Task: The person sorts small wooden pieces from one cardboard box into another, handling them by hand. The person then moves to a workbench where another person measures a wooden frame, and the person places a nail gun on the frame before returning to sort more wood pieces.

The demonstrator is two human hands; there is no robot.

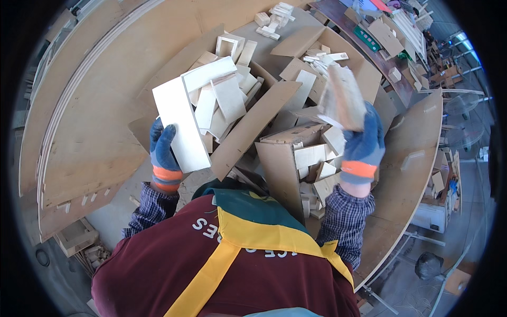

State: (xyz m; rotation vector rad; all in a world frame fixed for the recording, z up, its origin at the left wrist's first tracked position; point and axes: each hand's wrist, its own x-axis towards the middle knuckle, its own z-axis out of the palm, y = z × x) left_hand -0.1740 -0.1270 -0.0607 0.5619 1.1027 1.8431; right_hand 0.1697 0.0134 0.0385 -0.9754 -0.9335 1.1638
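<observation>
My left hand (pixel 165 150), in a blue-grey glove with an orange band, grips the edge of a long pale wooden board (pixel 182 124), thumb on top. The board is tilted over an open cardboard box (pixel 257 122) heaped with wood offcuts. A second pale strip (pixel 208 73) meets its upper end; whether they are joined I cannot tell. On the right, my right hand (pixel 365 141), gloved alike, is closed on a wooden piece (pixel 343 98) with a brownish face, smeared by motion. It is raised above another cardboard box (pixel 277 171) holding pale wood blocks.
A third open box (pixel 367 74) with thin wood pieces stands farther back. Loose blocks (pixel 274 21) lie beyond the boxes. Large curved-looking plywood panels (pixel 95 142) rise on the left, with another panel (pixel 409 169) on the right. A cluttered table (pixel 348 29) stands at the far right.
</observation>
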